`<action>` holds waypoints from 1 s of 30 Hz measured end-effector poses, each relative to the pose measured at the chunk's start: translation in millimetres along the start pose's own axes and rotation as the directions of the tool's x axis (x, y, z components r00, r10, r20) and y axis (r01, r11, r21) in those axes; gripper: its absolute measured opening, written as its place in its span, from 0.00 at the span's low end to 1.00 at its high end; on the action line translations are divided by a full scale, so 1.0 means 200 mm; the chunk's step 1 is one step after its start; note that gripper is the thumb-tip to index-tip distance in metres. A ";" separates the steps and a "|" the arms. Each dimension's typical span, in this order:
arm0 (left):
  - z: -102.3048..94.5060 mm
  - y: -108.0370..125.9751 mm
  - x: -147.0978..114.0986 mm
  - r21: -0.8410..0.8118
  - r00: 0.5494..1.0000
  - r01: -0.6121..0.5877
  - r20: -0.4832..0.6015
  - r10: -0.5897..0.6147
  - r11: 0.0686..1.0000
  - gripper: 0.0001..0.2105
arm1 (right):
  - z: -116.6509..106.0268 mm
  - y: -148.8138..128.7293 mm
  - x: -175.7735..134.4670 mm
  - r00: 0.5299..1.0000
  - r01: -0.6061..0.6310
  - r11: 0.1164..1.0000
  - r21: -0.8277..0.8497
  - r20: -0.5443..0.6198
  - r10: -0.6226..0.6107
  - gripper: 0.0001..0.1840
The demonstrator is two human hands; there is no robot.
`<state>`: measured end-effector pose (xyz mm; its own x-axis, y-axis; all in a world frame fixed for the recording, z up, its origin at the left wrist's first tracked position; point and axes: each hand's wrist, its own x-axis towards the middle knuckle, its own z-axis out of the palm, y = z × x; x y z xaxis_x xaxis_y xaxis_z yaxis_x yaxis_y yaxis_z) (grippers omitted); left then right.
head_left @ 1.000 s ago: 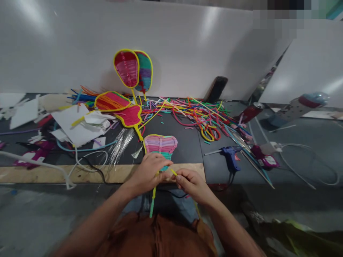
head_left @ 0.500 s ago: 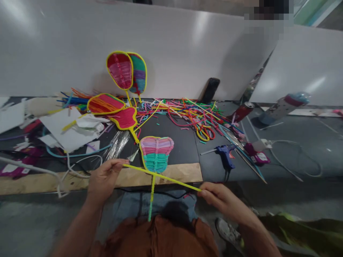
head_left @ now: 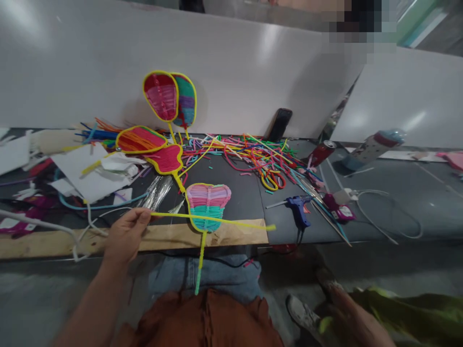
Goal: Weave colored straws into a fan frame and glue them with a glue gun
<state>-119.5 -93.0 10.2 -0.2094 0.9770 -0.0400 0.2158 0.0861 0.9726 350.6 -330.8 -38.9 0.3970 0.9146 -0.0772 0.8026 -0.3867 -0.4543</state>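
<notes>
My left hand (head_left: 125, 233) is closed, pinching one end of a long yellow pipe cleaner (head_left: 246, 224). The strip stretches right across the lower part of a pink, lilac and teal fan (head_left: 209, 200) made of pipe cleaners; its far end is loose. That fan lies at the table's front edge, and its yellow and teal handle (head_left: 200, 262) sticks out over my lap. Low on the right is my right hand (head_left: 327, 279), dark and blurred below the table edge, so its fingers cannot be made out. It is away from the strip.
A blue glue gun (head_left: 298, 211) lies right of the fan. Behind it are scissors (head_left: 273, 181) and a heap of pipe cleaners (head_left: 238, 154). More fans (head_left: 161, 96) lean on the white panel (head_left: 231, 72). A can (head_left: 321, 153), phone (head_left: 280, 124) and bottle (head_left: 374, 149) stand rightward; papers (head_left: 87, 168) lie left.
My right hand has let go of the yellow pipe cleaner and drawn back down to the right. My left hand has shifted slightly left with the strip, whose free end is now higher.
</notes>
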 end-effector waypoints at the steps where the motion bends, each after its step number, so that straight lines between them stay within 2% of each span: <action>1: 0.01 0.01 -0.01 0.030 1.000 -0.026 0.008 0.025 0.999 0.16 | -0.04 -0.05 0.03 0.997 -0.075 0.997 0.001 -0.031 0.075 0.12; 2: 0.03 0.02 -0.02 0.079 0.998 -0.054 0.042 0.051 0.995 0.15 | -0.09 -0.11 0.06 0.989 -0.122 0.992 0.025 -0.078 0.124 0.11; 4: 0.07 0.06 -0.05 0.184 0.989 -0.134 0.092 0.118 0.974 0.16 | -0.15 -0.30 0.13 0.973 -0.077 0.991 0.111 -0.207 0.099 0.13; 6: 0.14 0.10 -0.09 0.254 0.950 -0.235 0.262 0.167 0.938 0.17 | -0.16 -0.53 0.21 0.957 0.147 0.957 0.249 -0.281 -0.074 0.15; 7: 0.17 0.12 -0.10 0.231 0.913 -0.292 0.356 0.199 0.928 0.16 | -0.14 -0.65 0.24 0.950 0.282 0.905 0.320 -0.229 -0.215 0.15; 8: 0.21 0.15 -0.12 0.182 0.868 -0.343 0.437 0.236 0.922 0.16 | -0.10 -0.77 0.28 0.914 0.405 0.835 0.374 -0.170 -0.367 0.16; 10: 0.29 0.19 -0.14 0.119 0.802 -0.412 0.517 0.298 0.903 0.14 | 0.01 -0.98 0.34 0.819 0.523 0.707 0.475 -0.052 -0.572 0.20; 12: 0.36 0.22 -0.13 0.090 0.731 -0.494 0.581 0.357 0.865 0.13 | 0.12 -1.13 0.40 0.755 0.513 0.635 0.578 0.048 -0.654 0.22; 13: 0.38 0.23 -0.11 0.088 0.702 -0.528 0.605 0.376 0.845 0.13 | 0.17 -1.18 0.43 0.742 0.485 0.618 0.619 0.082 -0.665 0.22; 15: 0.43 0.24 -0.05 0.096 0.660 -0.572 0.643 0.388 0.814 0.14 | 0.23 -1.21 0.52 0.750 0.441 0.626 0.644 0.119 -0.650 0.20; 16: 0.45 0.24 -0.01 0.111 0.657 -0.578 0.651 0.380 0.808 0.14 | 0.24 -1.22 0.57 0.758 0.458 0.638 0.619 0.104 -0.645 0.19; 19: 0.51 0.24 0.18 0.244 0.691 -0.601 0.637 0.342 0.761 0.24 | 0.23 -1.20 0.75 0.761 0.603 0.694 0.393 -0.025 -0.648 0.18; 20: 0.54 0.23 0.25 0.326 0.697 -0.627 0.640 0.324 0.707 0.24 | 0.22 -1.20 0.81 0.756 0.638 0.711 0.296 -0.067 -0.651 0.17; 22: 0.60 0.21 0.39 0.540 0.709 -0.657 0.680 0.187 0.526 0.20 | 0.23 -1.22 0.92 0.744 0.668 0.732 0.132 -0.120 -0.657 0.16; 23: 0.63 0.20 0.44 0.577 0.721 -0.645 0.676 0.149 0.501 0.19 | 0.24 -1.23 0.95 0.739 0.672 0.737 0.071 -0.128 -0.661 0.15; 25: 0.68 0.18 0.51 0.607 0.724 -0.640 0.681 0.107 0.470 0.16 | 0.28 -1.25 1.00 0.740 0.664 0.747 -0.029 -0.114 -0.663 0.14; 27: 0.70 0.16 0.54 0.601 0.709 -0.652 0.699 0.090 0.462 0.15 | 0.29 -1.23 1.01 0.746 0.654 0.748 -0.111 -0.072 -0.663 0.13; 30: 0.69 0.13 0.55 0.585 0.682 -0.674 0.728 0.075 0.452 0.15 | 0.23 -1.08 0.98 0.776 0.595 0.773 -0.220 -0.091 -0.624 0.11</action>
<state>-5.3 43.7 -0.7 0.5675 0.8145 -0.1209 0.7962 -0.5054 0.3326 234.7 -63.5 2.6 -0.1516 0.9404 0.3043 0.9545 0.2192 -0.2020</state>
